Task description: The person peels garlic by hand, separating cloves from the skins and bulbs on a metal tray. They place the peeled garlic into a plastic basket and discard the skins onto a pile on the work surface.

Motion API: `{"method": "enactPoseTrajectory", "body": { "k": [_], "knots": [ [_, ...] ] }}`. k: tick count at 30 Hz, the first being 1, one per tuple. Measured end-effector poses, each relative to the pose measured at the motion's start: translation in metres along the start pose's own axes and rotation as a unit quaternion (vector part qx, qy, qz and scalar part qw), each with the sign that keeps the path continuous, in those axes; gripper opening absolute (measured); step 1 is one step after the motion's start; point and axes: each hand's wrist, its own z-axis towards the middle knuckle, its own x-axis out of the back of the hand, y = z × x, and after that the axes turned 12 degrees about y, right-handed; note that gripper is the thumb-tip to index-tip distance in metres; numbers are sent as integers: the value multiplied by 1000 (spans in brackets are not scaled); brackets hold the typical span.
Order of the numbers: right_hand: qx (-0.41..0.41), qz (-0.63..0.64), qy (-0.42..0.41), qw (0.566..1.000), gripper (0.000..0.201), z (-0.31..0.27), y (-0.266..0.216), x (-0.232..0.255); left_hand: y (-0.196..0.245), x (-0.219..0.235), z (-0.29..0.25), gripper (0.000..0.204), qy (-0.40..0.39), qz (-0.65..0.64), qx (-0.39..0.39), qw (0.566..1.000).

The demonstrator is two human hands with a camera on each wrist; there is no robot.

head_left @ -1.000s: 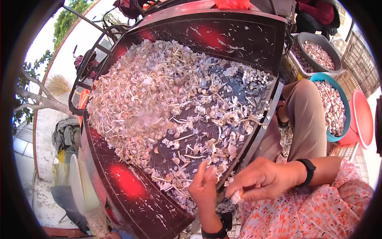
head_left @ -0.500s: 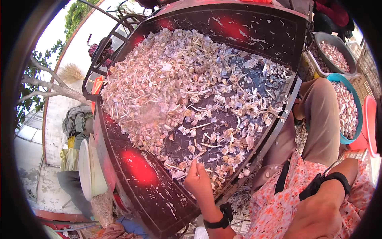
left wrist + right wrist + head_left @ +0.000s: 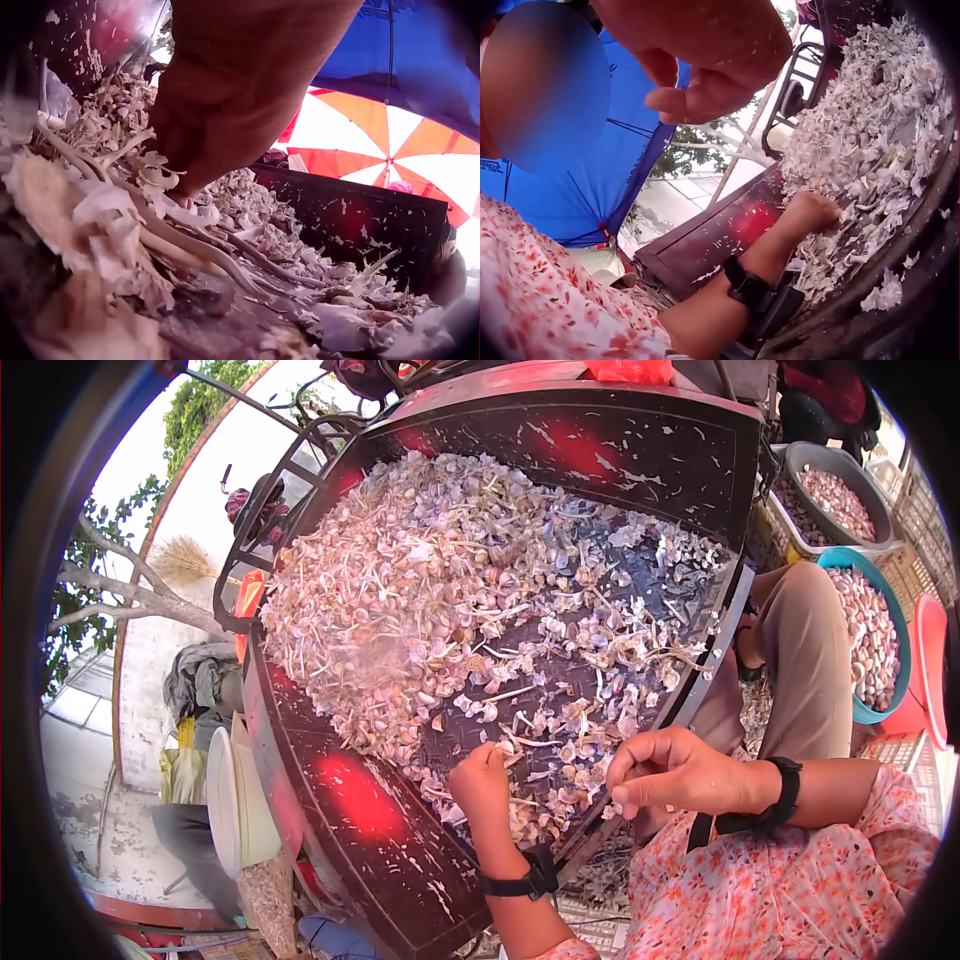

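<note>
A heap of garlic cloves, dry skins and stalks fills much of a dark cart bed. At the heap's near edge is my left hand, its fingers bent down among the scraps. In the left wrist view the fingertips reach pale skins beside long stalks; I cannot tell whether they pinch a piece. My right hand hovers over the cart's near edge, to the right of the left hand. Its fingers are loosely bent, with no garlic showing between them in the head or right wrist view.
Beside my knee stands a teal basin of cloves, with a red basin next to it. A grey tub of cloves stands farther back. The cart's metal rim runs along my legs. A pale round tub is at left.
The right hand held a whitish garlic piece beside the left hand, dropped to the lower right, then came back up without it. The left hand moved forward to the scraps.
</note>
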Motion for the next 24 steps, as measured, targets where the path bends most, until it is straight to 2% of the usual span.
{"method": "enactPoseTrajectory", "body": {
  "k": [1,2,3,5,7,8,10,12,14,15,17,18,20,21,23,24],
  "knots": [
    [-2,2,-2,1000,25,9,4,1,20,9,-12,18,-1,-120,46,992],
    [-13,-56,45,997,26,18,5,1,44,18,-28,18,-1,-236,93,967],
    [-24,-115,90,989,27,25,9,1,61,20,-42,17,12,-310,81,947],
    [-13,-111,94,989,29,35,22,4,89,30,-67,18,-29,-368,111,923],
    [-109,-71,-27,991,25,39,25,12,90,18,-83,19,-25,-393,80,916],
    [-107,-77,-35,991,20,39,28,16,89,18,-85,19,-22,-394,83,915],
    [-118,-101,-54,986,18,34,21,18,91,19,-87,16,-43,-447,12,894],
    [-128,-125,-69,981,16,31,19,21,89,15,-91,20,-63,-452,3,890],
    [-102,-132,-92,982,15,30,24,24,92,16,-91,25,-85,-457,-8,886],
    [-102,-131,-91,982,15,29,24,23,99,21,-89,31,-91,-436,-21,895],
    [-49,-175,-85,980,15,26,25,20,98,23,-89,36,-103,-416,-34,903],
    [-51,-176,-78,980,15,25,25,20,93,19,-88,39,-114,-383,-73,914],
    [49,-236,-94,966,15,22,24,20,91,16,-88,38,-118,-343,-130,923],
    [46,-240,-85,966,15,20,21,19,91,17,-87,38,-122,-351,-132,919],
    [130,-266,-124,947,14,18,19,16,88,18,-89,34,-68,-318,-180,928],
    [130,-268,-124,947,14,15,18,16,89,17,-89,34,-68,-320,-181,928]
  ]
}}
